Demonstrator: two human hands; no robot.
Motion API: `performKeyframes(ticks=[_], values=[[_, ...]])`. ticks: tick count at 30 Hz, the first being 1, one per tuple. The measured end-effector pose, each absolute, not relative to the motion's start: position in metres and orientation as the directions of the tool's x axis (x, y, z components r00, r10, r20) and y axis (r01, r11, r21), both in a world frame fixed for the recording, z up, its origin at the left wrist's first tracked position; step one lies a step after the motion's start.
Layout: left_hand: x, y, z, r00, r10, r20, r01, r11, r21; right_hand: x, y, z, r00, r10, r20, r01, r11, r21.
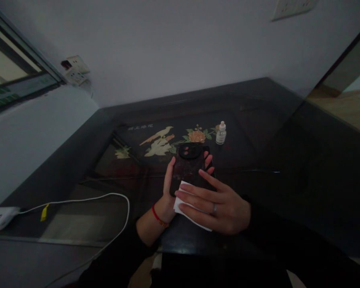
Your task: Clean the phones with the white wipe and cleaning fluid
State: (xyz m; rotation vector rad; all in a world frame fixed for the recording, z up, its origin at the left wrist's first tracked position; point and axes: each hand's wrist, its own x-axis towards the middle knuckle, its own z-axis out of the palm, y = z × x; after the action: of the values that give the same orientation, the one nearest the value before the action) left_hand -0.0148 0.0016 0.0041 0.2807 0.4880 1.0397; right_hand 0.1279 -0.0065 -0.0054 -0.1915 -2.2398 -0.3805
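A dark smartphone [188, 168] lies back side up in my left hand [168, 188], its round camera bump at the far end. My left thumb runs along the phone's left edge, and the fingertips wrap round its right side. My right hand [216, 204] presses a folded white cloth or paper wipe [195, 217] against the lower part of the phone's back. The fingers of this hand lie over the wipe, with the index finger reaching onto the phone. Whether the wipe is paper or cloth I cannot tell.
A small white-capped dropper bottle [221, 134] stands upright on the dark glossy table [246, 108], beyond the phone. Bird and flower pictures decorate the tabletop. A white cable [90, 197] loops at left from a white adapter [1, 219]. A wall [180, 48] borders the table's far side.
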Motion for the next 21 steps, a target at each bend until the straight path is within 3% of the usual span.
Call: performKeyframes(ticks=[4,8,14,21], values=[[-0.018,0.007,0.007,0.351,0.923,-0.155,-0.833,0.384,0.398,0.137,-0.006,-0.004,-0.589,-0.006,0.808,0.233,0.956,0.177],[-0.021,0.010,0.003,0.315,0.936,-0.156,-0.836,0.351,0.421,0.139,-0.006,-0.003,-0.558,-0.007,0.830,0.200,0.969,0.143],[-0.023,0.013,-0.005,0.315,0.924,-0.218,-0.839,0.378,0.392,0.147,0.000,-0.004,-0.443,0.279,0.852,0.296,0.942,-0.155],[-0.024,0.014,-0.004,0.304,0.930,-0.206,-0.827,0.365,0.428,0.142,-0.005,-0.003,-0.516,0.050,0.855,0.143,0.989,0.029]])
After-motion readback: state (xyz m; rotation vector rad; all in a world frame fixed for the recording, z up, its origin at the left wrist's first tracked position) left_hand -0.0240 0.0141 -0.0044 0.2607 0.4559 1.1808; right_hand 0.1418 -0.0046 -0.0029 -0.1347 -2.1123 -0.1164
